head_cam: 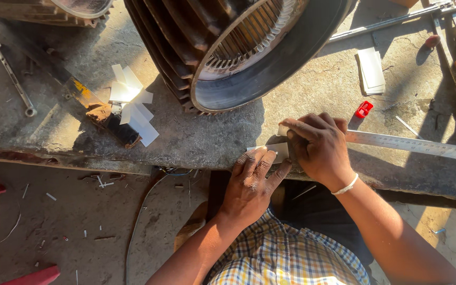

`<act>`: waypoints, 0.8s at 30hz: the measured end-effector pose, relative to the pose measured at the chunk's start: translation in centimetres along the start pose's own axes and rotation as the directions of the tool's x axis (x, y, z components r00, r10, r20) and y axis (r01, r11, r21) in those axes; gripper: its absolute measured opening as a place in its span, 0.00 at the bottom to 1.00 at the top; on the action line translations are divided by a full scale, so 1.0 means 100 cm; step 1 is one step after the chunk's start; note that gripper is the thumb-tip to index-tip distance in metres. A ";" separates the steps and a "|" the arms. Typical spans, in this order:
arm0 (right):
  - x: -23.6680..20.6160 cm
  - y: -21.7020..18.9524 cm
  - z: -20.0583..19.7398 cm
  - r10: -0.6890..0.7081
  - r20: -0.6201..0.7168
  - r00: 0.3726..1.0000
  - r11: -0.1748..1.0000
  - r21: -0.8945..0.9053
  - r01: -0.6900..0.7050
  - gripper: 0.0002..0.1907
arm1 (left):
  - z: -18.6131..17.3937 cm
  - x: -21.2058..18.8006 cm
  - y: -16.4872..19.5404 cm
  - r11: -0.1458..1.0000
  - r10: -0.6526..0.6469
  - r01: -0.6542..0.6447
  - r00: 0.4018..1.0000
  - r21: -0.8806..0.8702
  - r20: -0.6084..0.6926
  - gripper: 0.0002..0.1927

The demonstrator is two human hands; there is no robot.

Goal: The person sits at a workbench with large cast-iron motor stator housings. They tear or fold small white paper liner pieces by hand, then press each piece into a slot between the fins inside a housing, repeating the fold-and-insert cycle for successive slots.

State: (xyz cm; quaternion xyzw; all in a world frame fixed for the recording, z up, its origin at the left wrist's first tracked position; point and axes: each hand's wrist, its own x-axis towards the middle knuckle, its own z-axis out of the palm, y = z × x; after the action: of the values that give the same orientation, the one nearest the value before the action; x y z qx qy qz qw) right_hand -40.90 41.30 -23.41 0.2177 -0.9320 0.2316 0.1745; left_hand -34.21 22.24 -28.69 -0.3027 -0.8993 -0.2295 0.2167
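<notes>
Rough grey concrete bench (302, 100) carries a black ribbed motor housing (228, 47). Left hand (252, 184) presses flat on a white paper strip (279, 150); right hand (317, 145) pins a steel ruler (418, 145).

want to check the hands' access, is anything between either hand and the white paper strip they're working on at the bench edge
Nothing visible does. The left hand lies directly on the white paper strip, and the right hand presses on it where the steel ruler ends. The motor housing sits behind, apart from both.
</notes>
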 end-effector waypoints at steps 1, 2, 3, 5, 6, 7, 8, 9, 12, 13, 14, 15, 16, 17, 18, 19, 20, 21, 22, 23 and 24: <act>0.000 0.001 0.000 0.008 -0.005 1.000 1.000 0.019 -0.008 0.13 | 0.000 0.000 0.001 1.000 -0.003 0.003 1.000 0.012 -0.018 0.24; -0.002 0.000 -0.001 0.016 -0.011 1.000 0.999 0.038 -0.016 0.12 | -0.001 0.000 0.002 1.000 -0.005 0.006 0.999 0.025 -0.037 0.24; -0.004 0.000 -0.003 0.025 -0.016 1.000 0.998 0.056 -0.025 0.12 | -0.001 -0.001 0.003 1.000 -0.002 0.003 0.999 0.026 -0.034 0.24; -0.010 -0.001 -0.006 -0.016 -0.009 1.000 0.998 0.054 0.016 0.12 | -0.002 -0.002 0.003 1.000 -0.002 0.003 1.000 0.020 -0.023 0.24; -0.012 -0.002 -0.008 -0.036 -0.002 0.999 0.998 0.052 0.036 0.13 | -0.002 -0.003 0.003 0.999 -0.002 0.003 1.000 0.033 -0.026 0.23; -0.014 -0.002 -0.009 -0.041 0.016 0.999 0.997 0.062 0.040 0.13 | -0.002 -0.003 0.003 0.999 0.000 0.001 1.000 0.046 -0.026 0.23; -0.015 -0.002 -0.010 -0.044 0.032 0.999 0.996 0.073 0.042 0.13 | -0.002 -0.003 0.003 0.998 0.004 -0.003 1.000 0.058 -0.025 0.23; -0.016 -0.002 -0.011 -0.050 0.042 0.998 0.995 0.083 0.047 0.14 | -0.002 -0.004 0.004 0.999 -0.012 0.013 1.000 0.034 -0.017 0.22; -0.023 -0.002 -0.018 -0.087 0.087 0.992 0.995 0.051 0.083 0.16 | -0.001 -0.004 0.007 0.999 -0.043 0.043 0.999 0.029 -0.020 0.24; -0.028 -0.004 -0.020 -0.088 0.102 0.991 0.995 0.059 0.082 0.16 | -0.001 -0.005 0.008 0.997 -0.037 0.039 0.999 0.069 -0.029 0.26; -0.035 -0.006 -0.023 -0.090 0.114 0.989 0.994 0.066 0.083 0.15 | -0.001 -0.005 0.010 0.993 -0.027 0.032 0.999 0.111 -0.040 0.28; -0.040 -0.007 -0.027 -0.095 0.123 0.988 0.994 0.071 0.087 0.15 | -0.001 -0.005 0.012 0.993 -0.040 0.046 0.998 0.105 -0.056 0.28; -0.045 -0.008 -0.030 -0.088 0.123 0.989 0.994 0.076 0.079 0.16 | -0.002 -0.006 0.015 0.993 -0.052 0.059 0.996 0.100 -0.071 0.27; -0.050 -0.010 -0.031 -0.080 0.120 0.990 0.994 0.083 0.070 0.17 | -0.003 -0.007 0.017 0.993 -0.061 0.070 0.994 0.098 -0.086 0.27; -0.053 -0.011 -0.032 -0.077 0.115 0.990 0.993 0.094 0.066 0.17 | -0.005 -0.008 0.019 0.990 -0.078 0.084 0.995 0.111 -0.065 0.25; -0.056 -0.011 -0.032 -0.077 0.088 0.993 0.994 0.085 0.070 0.19 | -0.007 -0.009 0.020 0.987 -0.095 0.100 0.995 0.129 -0.044 0.23; -0.057 -0.011 -0.030 -0.079 0.058 0.995 0.994 0.080 0.074 0.20 | -0.010 -0.010 0.020 0.982 -0.111 0.114 0.993 0.152 -0.025 0.21; -0.054 -0.011 -0.028 -0.083 0.025 0.996 0.994 0.076 0.081 0.21 | -0.012 -0.008 0.020 0.985 -0.083 0.083 0.997 0.152 -0.011 0.16; -0.051 -0.010 -0.025 -0.092 0.030 0.995 0.994 0.067 0.090 0.21 | -0.016 -0.008 0.021 0.987 -0.056 0.055 0.998 0.151 0.004 0.10; -0.046 -0.008 -0.022 -0.101 0.040 0.994 0.994 0.056 0.098 0.21 | -0.018 -0.006 0.021 0.989 -0.033 0.030 0.999 0.146 0.018 0.05; -0.041 -0.006 -0.021 -0.108 0.054 0.993 0.993 0.043 0.106 0.21 | -0.021 -0.005 0.022 0.993 -0.039 0.041 0.999 0.113 -0.017 0.09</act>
State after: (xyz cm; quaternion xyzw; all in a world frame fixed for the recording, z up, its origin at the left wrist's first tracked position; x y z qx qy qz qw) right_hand -36.68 43.16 -23.22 0.2771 -0.9186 0.2343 0.1562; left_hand -31.85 22.44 -26.64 -0.2701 -0.9151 -0.1847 0.2356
